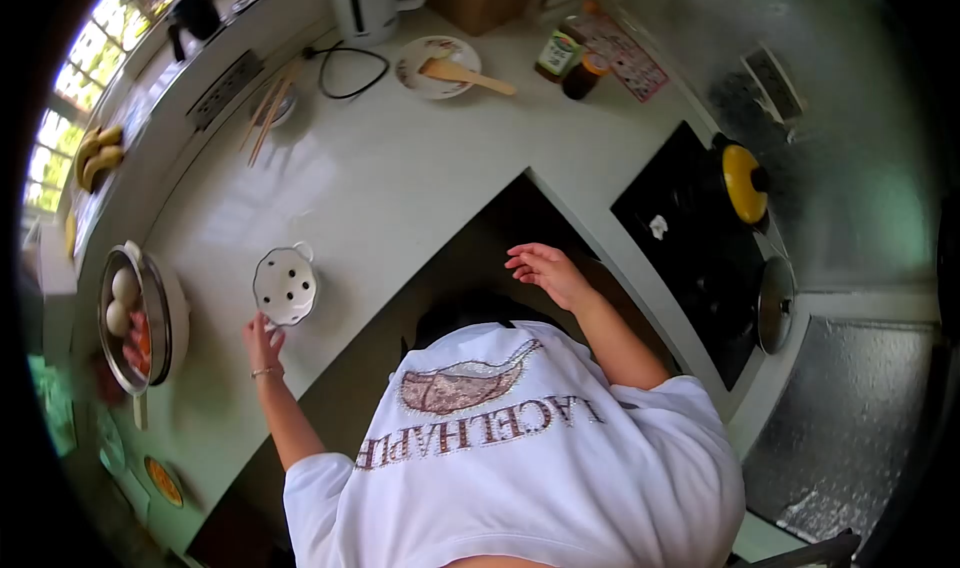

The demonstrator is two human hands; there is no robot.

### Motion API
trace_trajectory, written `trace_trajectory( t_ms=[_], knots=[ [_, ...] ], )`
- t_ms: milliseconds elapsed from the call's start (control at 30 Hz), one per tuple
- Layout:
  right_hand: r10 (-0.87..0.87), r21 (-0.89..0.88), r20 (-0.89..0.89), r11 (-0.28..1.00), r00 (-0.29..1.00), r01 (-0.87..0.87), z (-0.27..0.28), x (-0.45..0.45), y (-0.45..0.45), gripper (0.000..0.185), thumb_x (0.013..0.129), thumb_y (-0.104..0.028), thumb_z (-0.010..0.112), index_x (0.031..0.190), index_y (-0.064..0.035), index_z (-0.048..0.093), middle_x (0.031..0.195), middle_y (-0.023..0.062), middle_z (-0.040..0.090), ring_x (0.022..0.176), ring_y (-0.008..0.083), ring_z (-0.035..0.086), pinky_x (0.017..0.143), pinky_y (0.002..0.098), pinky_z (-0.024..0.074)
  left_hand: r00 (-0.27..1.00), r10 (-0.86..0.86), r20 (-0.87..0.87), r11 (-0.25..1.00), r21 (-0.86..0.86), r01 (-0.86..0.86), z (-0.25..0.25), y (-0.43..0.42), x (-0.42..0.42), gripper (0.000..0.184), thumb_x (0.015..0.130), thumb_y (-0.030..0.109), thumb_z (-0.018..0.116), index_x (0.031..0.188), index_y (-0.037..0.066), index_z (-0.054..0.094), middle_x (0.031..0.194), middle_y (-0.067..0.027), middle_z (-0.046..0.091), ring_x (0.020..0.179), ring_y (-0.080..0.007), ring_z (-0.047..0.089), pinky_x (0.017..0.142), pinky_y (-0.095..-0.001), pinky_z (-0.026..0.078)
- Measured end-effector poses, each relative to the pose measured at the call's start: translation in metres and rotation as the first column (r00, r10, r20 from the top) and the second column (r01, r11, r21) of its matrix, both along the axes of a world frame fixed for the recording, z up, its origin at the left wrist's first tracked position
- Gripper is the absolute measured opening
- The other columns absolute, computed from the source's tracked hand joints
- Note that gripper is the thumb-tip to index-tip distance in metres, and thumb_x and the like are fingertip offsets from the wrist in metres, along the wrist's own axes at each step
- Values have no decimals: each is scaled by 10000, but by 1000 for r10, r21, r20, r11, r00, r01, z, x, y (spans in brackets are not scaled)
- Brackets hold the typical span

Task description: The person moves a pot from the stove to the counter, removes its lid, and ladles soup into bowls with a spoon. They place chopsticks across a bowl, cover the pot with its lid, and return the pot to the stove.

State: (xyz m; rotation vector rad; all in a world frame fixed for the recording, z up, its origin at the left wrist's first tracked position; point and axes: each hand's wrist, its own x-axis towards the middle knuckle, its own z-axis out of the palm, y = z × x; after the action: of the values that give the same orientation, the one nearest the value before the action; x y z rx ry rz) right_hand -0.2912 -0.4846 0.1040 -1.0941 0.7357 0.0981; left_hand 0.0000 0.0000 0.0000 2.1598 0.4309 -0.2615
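Observation:
On the counter at the left sits a white two-handled bowl with dark dots inside. My left hand is at the bowl's near rim, its fingers closed at the near handle, which they mostly cover. My right hand is in the air in front of my body, holding nothing, with fingers apart and slightly bent. Left of the bowl stands a pot with a metal strainer on top, holding pale round eggs and some pinkish-red food.
At the back are a plate with a wooden spatula, two jars, chopsticks on a small bowl, and a black cord. Right, a black stove carries a yellow-lidded pot; a pan lid lies nearer me.

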Motion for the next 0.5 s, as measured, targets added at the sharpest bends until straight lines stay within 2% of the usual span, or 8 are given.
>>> trace_trajectory(
  t_ms=[33,67,100,133,200,267,367,500],
  knots=[
    [-75,-32,-26,997,997,75,7,-16,-1,229,903,-182,445,1058,-37,531,932,72,588,770,102,547,713,227,461,997,-75,-26,997,-32,75,-15,-28,16,486,797,368,596,1085,10,437,959,-99,518,837,-193,512,609,-313,454],
    [-89,-43,-18,995,996,88,15,-12,10,217,899,-182,453,1035,-37,541,912,62,589,748,92,541,689,218,458,934,-226,277,939,317,134,1,-30,18,451,810,348,588,1073,10,447,934,-89,513,803,-169,504,610,-290,442],
    [-75,-69,104,994,992,82,17,-7,-37,205,892,-179,472,1023,-36,542,872,46,582,720,84,531,660,211,452,675,-416,610,794,605,-58,56,-91,29,416,823,328,579,1062,10,457,909,-79,507,769,-145,495,610,-267,429],
    [-72,-127,111,988,991,85,27,-21,-42,197,889,-174,480,1013,-35,543,855,42,577,708,82,526,648,211,448,669,-437,601,803,596,-11,77,-121,16,416,823,328,579,1062,10,457,909,-79,507,769,-145,495,610,-267,429],
    [-88,-201,126,973,988,112,48,-42,-47,158,888,-155,492,978,-36,545,806,19,555,659,60,501,590,186,423,705,-360,610,933,239,270,123,-182,-12,275,865,214,534,1043,14,471,869,-54,500,701,-113,453,602,-240,403],
    [-141,-273,193,943,971,191,63,-47,-58,151,886,-153,497,972,-38,544,797,16,553,647,58,499,580,185,418,609,-433,665,862,108,496,151,-254,-21,206,876,156,504,1022,12,480,838,-40,492,671,-101,433,591,-225,389],
    [-250,-426,279,833,927,353,99,-89,-89,130,885,-151,500,940,-40,542,769,10,542,617,51,492,552,174,396,442,-556,704,512,-129,849,184,-370,-71,106,889,54,448,970,4,494,790,-13,480,623,-64,393,566,-194,353],
    [-543,-587,308,537,781,605,122,-174,-136,129,890,-157,490,863,-48,552,713,5,526,581,50,468,519,179,370,316,-724,613,81,-379,922,214,-498,-135,113,904,95,433,925,7,501,702,11,467,610,-53,392,555,-190,342]
  ],
)
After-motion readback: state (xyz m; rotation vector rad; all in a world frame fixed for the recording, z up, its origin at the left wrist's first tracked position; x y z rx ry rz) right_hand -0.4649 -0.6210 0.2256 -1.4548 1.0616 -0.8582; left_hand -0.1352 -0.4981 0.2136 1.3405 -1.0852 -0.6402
